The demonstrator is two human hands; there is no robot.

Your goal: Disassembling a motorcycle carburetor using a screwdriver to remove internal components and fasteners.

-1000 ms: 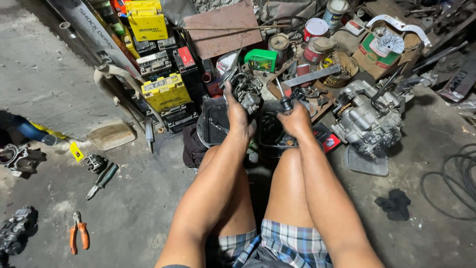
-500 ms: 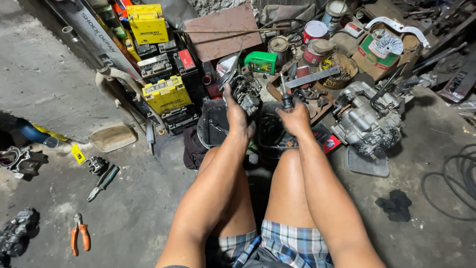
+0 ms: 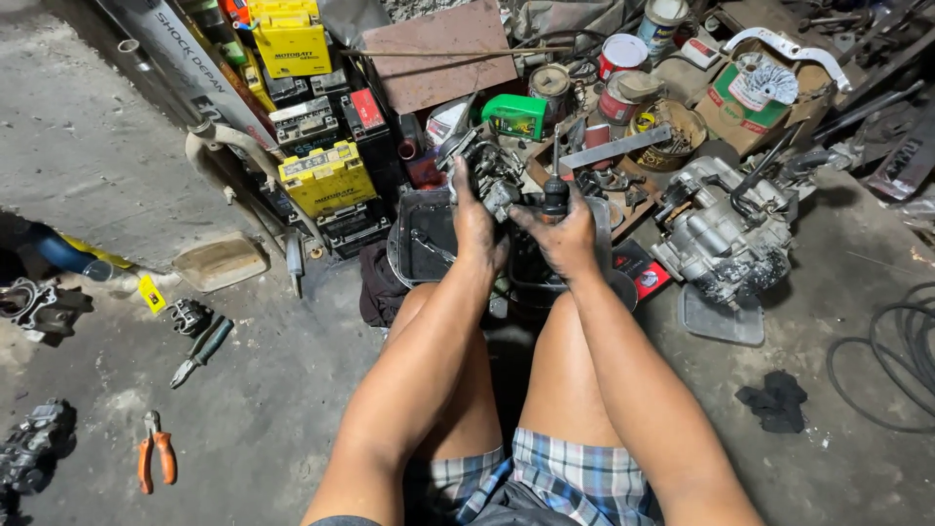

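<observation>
Grey, oil-stained metal is what both hands are working on: a small engine part [image 3: 490,173], lumpy and dark with grease, is being held just above a black tray [image 3: 426,239] on the concrete floor [image 3: 243,409]. The left hand [image 3: 477,224] is gripping the part from below and from its near side, fingers curled around it, so the part is sitting directly ahead of and slightly above that hand. The right hand [image 3: 563,234] is closed around the black handle of a screwdriver [image 3: 555,190], whose shaft is pointing almost straight up and away from the person, with the tip end rising above the fist. The screwdriver is standing just to the right of the part, close beside it but, as far as can be told, not touching it; where its working end is cannot be made out. The two hands are nearly side by side, the left one nearer the part.

Beyond the right hand, further right, a larger engine block [image 3: 726,239] is lying on the floor. Beyond the left hand, to its left, a yellow battery [image 3: 326,175] is leaning among black ones. Well off to the left, near the person's knee line, orange pliers [image 3: 156,458] are lying on the floor.
</observation>
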